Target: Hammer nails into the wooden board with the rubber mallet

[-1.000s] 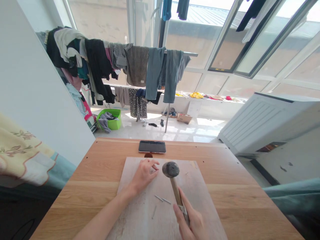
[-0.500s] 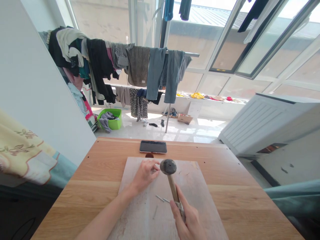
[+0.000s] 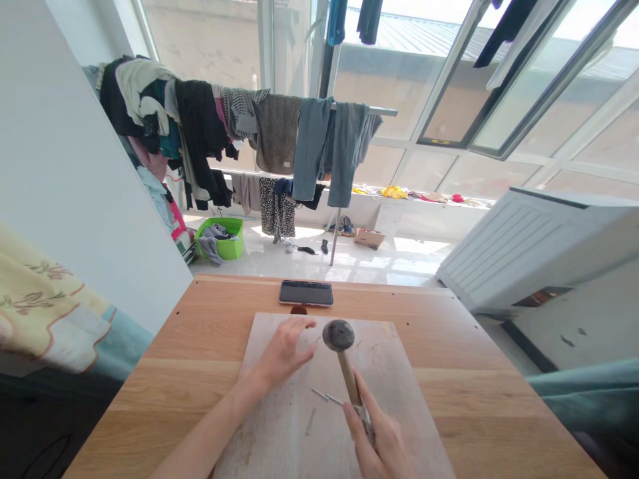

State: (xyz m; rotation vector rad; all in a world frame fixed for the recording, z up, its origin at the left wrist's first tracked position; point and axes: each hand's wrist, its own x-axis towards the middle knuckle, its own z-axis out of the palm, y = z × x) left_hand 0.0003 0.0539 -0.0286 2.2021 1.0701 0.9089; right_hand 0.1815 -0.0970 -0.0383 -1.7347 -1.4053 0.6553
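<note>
My right hand [image 3: 375, 439] grips the wooden handle of a hammer [image 3: 339, 336], whose dark round head hangs over the far part of a pale wooden board [image 3: 399, 399]. My left hand [image 3: 282, 352] rests on the board just left of the hammer head, fingers spread and apart, holding nothing I can see. A thin nail seems to stand between the hand and the hammer head. Loose nails [image 3: 327, 396] lie on the board between my hands.
The board lies on a wooden table [image 3: 474, 372]. A dark phone [image 3: 305, 293] lies at the table's far edge. Beyond are a clothes rack with hanging laundry [image 3: 279, 133], a green basket [image 3: 222, 238] and a white unit [image 3: 544, 239] at right.
My left fingers, pinched near the hammer head before, have opened and drawn slightly back. The hammer head shifted a little toward the left hand and stays over the same spot.
</note>
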